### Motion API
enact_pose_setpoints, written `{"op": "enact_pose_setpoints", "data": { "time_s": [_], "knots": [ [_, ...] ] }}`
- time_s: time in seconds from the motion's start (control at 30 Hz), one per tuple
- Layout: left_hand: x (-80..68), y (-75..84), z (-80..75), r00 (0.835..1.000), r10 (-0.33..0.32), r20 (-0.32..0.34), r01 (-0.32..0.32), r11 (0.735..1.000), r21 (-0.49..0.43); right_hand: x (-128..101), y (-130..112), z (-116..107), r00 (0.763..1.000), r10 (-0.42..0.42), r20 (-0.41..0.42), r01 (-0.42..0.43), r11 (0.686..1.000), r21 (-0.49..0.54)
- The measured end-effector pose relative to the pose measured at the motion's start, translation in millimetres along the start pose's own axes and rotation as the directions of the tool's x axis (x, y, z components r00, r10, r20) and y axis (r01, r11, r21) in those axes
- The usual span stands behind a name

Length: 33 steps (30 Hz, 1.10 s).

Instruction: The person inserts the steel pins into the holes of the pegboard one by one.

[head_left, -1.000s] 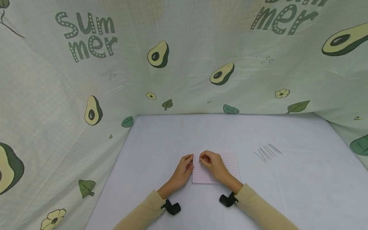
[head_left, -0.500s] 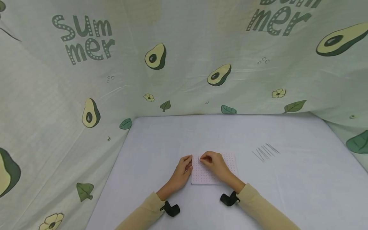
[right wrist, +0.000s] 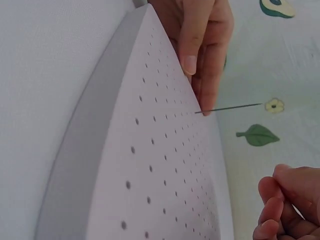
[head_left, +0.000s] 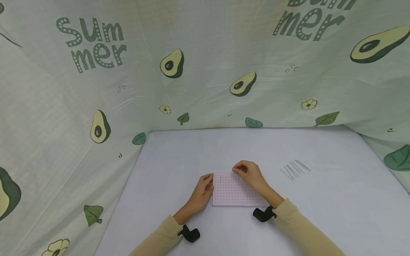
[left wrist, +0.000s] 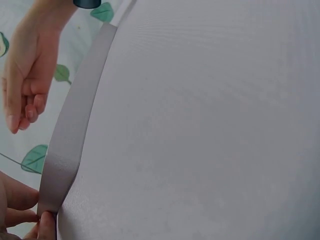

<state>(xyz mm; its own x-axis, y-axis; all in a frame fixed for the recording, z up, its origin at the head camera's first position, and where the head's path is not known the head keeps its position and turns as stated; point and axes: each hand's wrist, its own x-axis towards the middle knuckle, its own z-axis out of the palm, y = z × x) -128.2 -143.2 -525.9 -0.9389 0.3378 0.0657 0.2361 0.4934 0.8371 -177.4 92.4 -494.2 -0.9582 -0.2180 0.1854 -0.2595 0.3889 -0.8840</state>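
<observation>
A thin pink block [head_left: 235, 192] with rows of small holes lies flat on the white table. One thin metal needle [right wrist: 230, 108] stands upright in it near the far left corner; no hand touches it. My left hand [head_left: 200, 193] rests its thumb and fingertips against the block's left edge. Over the block's far edge, right of the needle, hovers my right hand [head_left: 251, 176]. In the right wrist view its thumb and index fingertips [right wrist: 283, 176] are close together, the other fingers loosely curled, and nothing shows between them.
Several loose needles [head_left: 294, 170] lie roughly side by side on the white tabletop [head_left: 333, 206], right of the block. A pale curtain [head_left: 205, 99] printed with avocados and leaves hangs behind and along the sides of the table.
My right hand has let go of the needle, which now stands by itself in the block, and has moved away to the right. My left hand stays at the block's edge.
</observation>
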Motion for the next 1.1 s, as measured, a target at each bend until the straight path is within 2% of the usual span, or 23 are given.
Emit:
{"op": "enact_pose_setpoints", "data": {
  "time_s": [0.47, 0.77, 1.1],
  "knots": [
    [1.1, -3.0, 0.9, 1.0, -0.002, -0.001, 0.002, 1.0, 0.011, 5, 9, -35, 0.996, 0.017, -0.091, -0.017, 1.0, 0.002],
    [-0.5, -2.8, -0.4, 1.0, -0.004, 0.001, 0.004, 1.0, 0.022, 0, 19, -62, 0.983, 0.115, -0.142, -0.118, 0.993, -0.012],
    [0.6, -3.9, 1.6, 1.0, 0.003, -0.002, -0.003, 1.0, 0.019, -10, 33, -87, 0.97, 0.127, -0.206, -0.145, 0.986, -0.079]
  ]
}}
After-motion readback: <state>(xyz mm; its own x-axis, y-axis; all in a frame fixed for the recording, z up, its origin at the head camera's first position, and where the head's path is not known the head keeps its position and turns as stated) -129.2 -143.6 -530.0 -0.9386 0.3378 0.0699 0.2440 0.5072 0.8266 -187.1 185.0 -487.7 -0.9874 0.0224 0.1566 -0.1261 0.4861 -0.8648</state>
